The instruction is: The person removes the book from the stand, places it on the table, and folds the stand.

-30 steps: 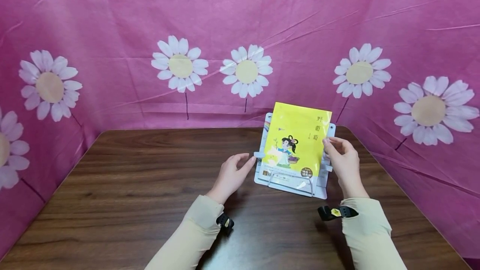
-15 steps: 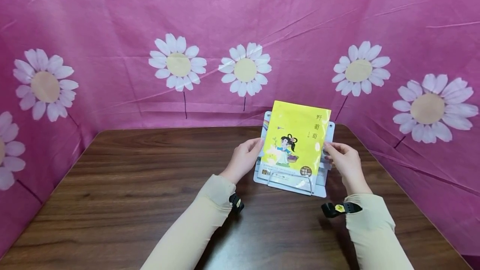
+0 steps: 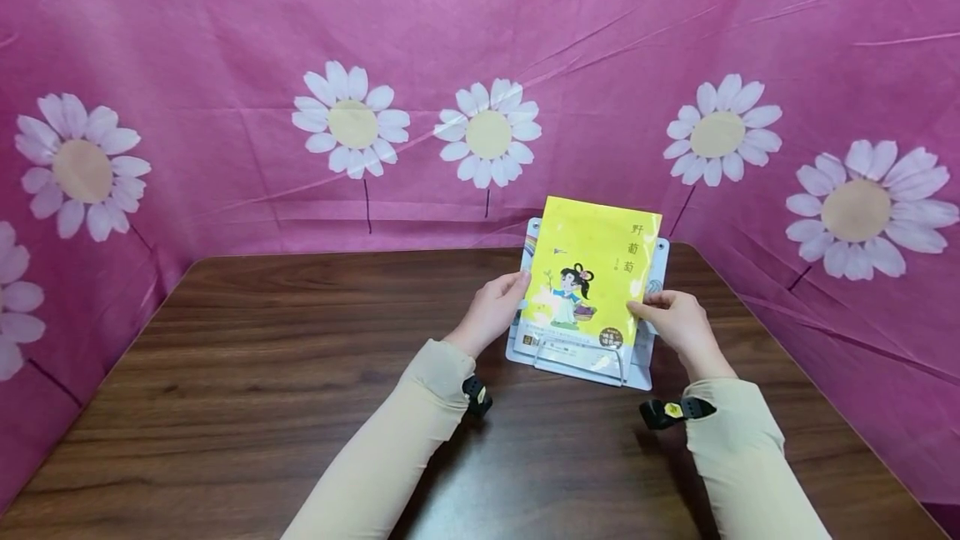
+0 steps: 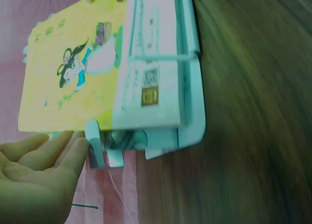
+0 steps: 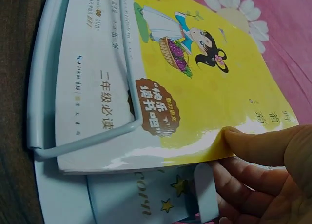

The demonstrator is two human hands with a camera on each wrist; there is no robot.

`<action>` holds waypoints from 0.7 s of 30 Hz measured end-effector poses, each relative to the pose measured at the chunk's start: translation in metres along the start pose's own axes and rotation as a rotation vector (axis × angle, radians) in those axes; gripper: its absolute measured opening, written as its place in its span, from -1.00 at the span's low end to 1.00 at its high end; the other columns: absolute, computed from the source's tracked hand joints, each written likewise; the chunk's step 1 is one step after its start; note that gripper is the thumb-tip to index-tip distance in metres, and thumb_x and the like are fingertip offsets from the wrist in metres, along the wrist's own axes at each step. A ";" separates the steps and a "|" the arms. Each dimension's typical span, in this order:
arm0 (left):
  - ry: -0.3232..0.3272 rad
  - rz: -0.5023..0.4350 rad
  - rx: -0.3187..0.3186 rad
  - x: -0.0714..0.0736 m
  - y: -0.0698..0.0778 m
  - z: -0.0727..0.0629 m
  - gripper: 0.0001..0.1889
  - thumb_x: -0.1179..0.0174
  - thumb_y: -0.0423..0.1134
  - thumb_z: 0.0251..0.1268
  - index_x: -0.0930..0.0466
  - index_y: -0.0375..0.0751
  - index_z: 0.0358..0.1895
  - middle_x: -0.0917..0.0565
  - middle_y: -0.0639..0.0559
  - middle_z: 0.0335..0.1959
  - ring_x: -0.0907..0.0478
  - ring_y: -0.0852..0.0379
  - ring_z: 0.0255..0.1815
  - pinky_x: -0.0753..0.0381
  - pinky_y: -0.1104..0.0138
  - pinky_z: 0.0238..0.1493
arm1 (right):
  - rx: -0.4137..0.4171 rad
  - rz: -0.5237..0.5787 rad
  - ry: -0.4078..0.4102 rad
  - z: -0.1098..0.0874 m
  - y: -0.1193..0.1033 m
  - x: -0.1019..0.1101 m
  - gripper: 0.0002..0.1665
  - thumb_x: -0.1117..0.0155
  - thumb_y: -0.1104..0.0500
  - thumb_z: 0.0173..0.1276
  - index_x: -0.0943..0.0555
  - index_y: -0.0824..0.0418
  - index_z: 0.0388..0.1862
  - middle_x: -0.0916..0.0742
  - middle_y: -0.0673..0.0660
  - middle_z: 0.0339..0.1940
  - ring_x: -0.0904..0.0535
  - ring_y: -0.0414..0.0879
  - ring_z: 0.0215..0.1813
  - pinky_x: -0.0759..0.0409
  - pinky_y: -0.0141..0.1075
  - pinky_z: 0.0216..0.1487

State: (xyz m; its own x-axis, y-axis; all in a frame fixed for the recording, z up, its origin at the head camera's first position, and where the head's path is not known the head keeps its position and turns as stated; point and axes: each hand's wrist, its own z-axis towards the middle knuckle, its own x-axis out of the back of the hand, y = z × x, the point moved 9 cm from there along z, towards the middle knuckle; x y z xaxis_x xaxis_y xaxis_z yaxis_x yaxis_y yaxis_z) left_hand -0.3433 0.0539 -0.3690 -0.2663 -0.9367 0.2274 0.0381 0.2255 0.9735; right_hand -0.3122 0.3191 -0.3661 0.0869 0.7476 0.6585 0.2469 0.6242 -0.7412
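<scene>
A yellow picture book (image 3: 592, 261) leans on a pale blue book stand (image 3: 641, 373), behind a wire page holder (image 3: 577, 350). My right hand (image 3: 678, 327) holds the book's right edge; in the right wrist view the thumb (image 5: 258, 145) presses the cover and the other fingers bend behind the edge. A right page clip (image 5: 206, 192) stands beside those fingers. My left hand (image 3: 491, 311) is at the left edge of book and stand. In the left wrist view its extended fingers (image 4: 68, 153) reach the book's edge, next to a left clip (image 4: 95, 143).
The stand is on a brown wooden table (image 3: 262, 373), towards its far right side. A pink cloth (image 3: 225, 40) printed with large white daisies hangs behind and at both sides. Black straps (image 3: 675, 413) with cameras sit on both wrists.
My left hand has moved right and up from beside the left clip to the book's left edge. My right hand has slid down the right edge, its thumb now further onto the cover.
</scene>
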 end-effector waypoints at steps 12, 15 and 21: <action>-0.006 -0.057 0.002 -0.003 0.001 0.002 -0.40 0.11 0.11 0.56 -0.34 -0.21 0.44 -0.51 -0.09 0.37 -0.39 0.04 0.41 -0.31 0.08 0.47 | 0.015 -0.044 0.098 -0.003 -0.001 0.003 -0.41 -0.24 -0.01 0.42 -0.56 0.47 0.17 -0.63 0.42 0.12 -0.47 0.12 0.01 -0.41 -0.27 -0.17; -0.003 -0.074 0.001 -0.002 -0.001 0.003 -0.40 0.11 0.12 0.55 -0.35 -0.21 0.44 -0.48 -0.08 0.40 -0.35 0.05 0.44 -0.29 0.08 0.48 | 0.020 -0.029 0.111 -0.003 -0.002 0.004 -0.42 -0.25 0.01 0.41 -0.57 0.47 0.16 -0.64 0.42 0.10 -0.47 0.11 0.01 -0.41 -0.29 -0.19; 0.009 -0.112 0.000 0.000 0.004 0.004 -0.38 0.10 0.15 0.54 -0.37 -0.20 0.43 -0.53 -0.08 0.34 -0.40 0.05 0.39 -0.30 0.10 0.47 | 0.034 0.010 0.135 -0.002 -0.005 0.007 -0.45 -0.25 0.04 0.42 -0.58 0.46 0.16 -0.68 0.39 0.02 -0.52 0.06 -0.03 -0.43 -0.35 -0.22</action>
State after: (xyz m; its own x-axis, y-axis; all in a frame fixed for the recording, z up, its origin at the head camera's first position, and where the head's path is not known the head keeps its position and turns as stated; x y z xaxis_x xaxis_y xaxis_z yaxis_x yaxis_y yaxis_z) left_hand -0.3473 0.0564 -0.3656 -0.2599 -0.9585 0.1172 0.0086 0.1191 0.9928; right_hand -0.3114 0.3204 -0.3574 0.2191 0.7179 0.6608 0.2125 0.6258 -0.7504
